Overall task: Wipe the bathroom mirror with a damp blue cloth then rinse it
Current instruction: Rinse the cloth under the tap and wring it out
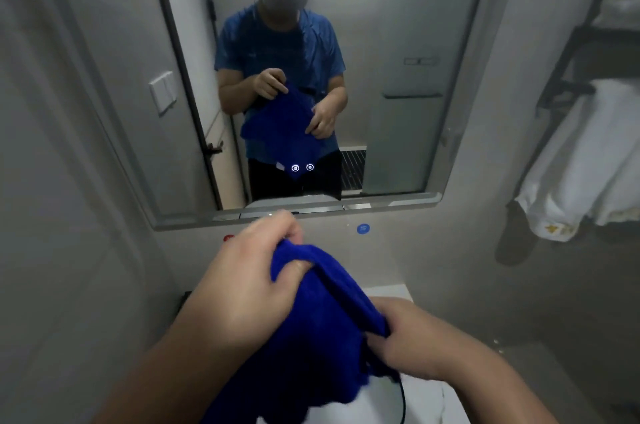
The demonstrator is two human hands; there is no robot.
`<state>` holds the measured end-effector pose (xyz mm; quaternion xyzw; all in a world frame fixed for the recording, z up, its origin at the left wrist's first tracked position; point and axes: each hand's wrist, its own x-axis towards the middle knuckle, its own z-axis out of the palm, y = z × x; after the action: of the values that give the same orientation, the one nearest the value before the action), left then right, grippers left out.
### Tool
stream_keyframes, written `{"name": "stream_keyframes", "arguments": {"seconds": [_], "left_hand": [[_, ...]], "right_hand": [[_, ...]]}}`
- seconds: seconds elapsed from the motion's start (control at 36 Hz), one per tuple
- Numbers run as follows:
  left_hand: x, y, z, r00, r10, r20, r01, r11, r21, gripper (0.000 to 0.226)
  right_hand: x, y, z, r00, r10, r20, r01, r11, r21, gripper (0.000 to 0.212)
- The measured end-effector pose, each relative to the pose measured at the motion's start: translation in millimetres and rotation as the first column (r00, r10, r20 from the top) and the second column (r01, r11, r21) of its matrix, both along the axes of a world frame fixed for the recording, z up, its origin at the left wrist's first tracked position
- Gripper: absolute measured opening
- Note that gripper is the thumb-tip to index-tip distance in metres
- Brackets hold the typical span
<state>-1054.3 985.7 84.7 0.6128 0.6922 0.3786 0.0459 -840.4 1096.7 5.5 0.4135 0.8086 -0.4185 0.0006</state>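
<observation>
cloth (311, 337) before mirror (398, 25), towel (588, 153) right

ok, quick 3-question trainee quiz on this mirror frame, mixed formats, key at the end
1. True or false: the blue cloth is pressed flat against the mirror.
2. Multiple choice: what holds the cloth? A) left hand only B) right hand only C) both hands D) neither
3. Fill in: a white towel hangs on the ____ side of the mirror.

Key:
1. False. The cloth is held bunched in front of the person, below the mirror's lower edge, apart from the glass.
2. C. The fingers of each hand are curled into the cloth.
3. right
</observation>
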Motion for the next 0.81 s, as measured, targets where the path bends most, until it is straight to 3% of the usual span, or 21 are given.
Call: {"name": "stream_keyframes", "arguments": {"seconds": [0.06,0.22,0.28,0.33,0.39,0.44,0.5,0.58,0.64,0.72,0.75,0.81], "left_hand": [[-10.8,-1.6,2.8,0.996,0.078,0.044,-0.076,0.997,-0.034,0.019],[-44.8,2.5,10.1,0.983,0.179,-0.034,-0.183,0.957,-0.226,0.024],[-60.2,5.5,7.0,0.989,0.141,-0.036,-0.145,0.933,-0.33,0.028],[-78.2,5.9,-1.0,0.996,0.052,0.078,-0.015,0.908,-0.419,0.029],[-91.5,2.4,-9.5,0.95,-0.054,0.307,0.192,0.878,-0.438,0.025],[-98.5,-1.6,-17.9,0.891,-0.1,0.442,0.292,0.873,-0.392,0.023],[-101.9,-2.5,-26.3,0.878,-0.082,0.471,0.26,0.909,-0.326,0.02],[-102.7,0.0,-35.9,0.839,-0.035,0.543,0.22,0.935,-0.279,0.024],[-104.1,1.0,-38.7,0.815,0.007,0.579,0.221,0.92,-0.322,0.03],[-107.9,-3.0,-40.0,0.761,0.08,0.644,0.321,0.816,-0.481,0.041],[-109.6,-4.4,-42.2,0.717,0.097,0.69,0.374,0.782,-0.499,0.043],[-110.2,-5.1,-50.2,0.54,0.124,0.832,0.452,0.792,-0.411,0.046]], "right_hand": [[7.0,6.4,-10.5,0.998,-0.008,-0.065,0.006,1.0,-0.03,0.02],[26.2,25.6,-12.9,0.958,-0.13,-0.257,0.132,0.991,-0.011,0.026],[30.8,29.4,-4.7,0.902,-0.218,-0.374,0.192,0.976,-0.108,0.019],[37.0,33.0,2.1,0.842,-0.303,-0.447,0.242,0.952,-0.19,0.013],[45.2,36.6,6.6,0.875,-0.287,-0.39,0.246,0.957,-0.151,0.011],[56.6,40.6,13.5,0.965,-0.197,-0.173,0.193,0.98,-0.041,0.011],[65.8,44.2,25.6,0.989,-0.135,0.062,0.133,0.99,0.045,0.017],[72.0,48.6,38.7,0.983,-0.133,0.131,0.121,0.988,0.093,0.028],[73.3,51.9,39.7,0.994,-0.111,0.023,0.109,0.993,0.047,0.032],[75.1,56.1,34.9,0.923,-0.205,-0.326,0.116,0.955,-0.272,0.025],[76.1,57.5,32.9,0.862,-0.267,-0.43,0.081,0.912,-0.403,0.02],[77.3,58.7,34.3,0.767,-0.365,-0.528,0.028,0.841,-0.54,0.019]]}}
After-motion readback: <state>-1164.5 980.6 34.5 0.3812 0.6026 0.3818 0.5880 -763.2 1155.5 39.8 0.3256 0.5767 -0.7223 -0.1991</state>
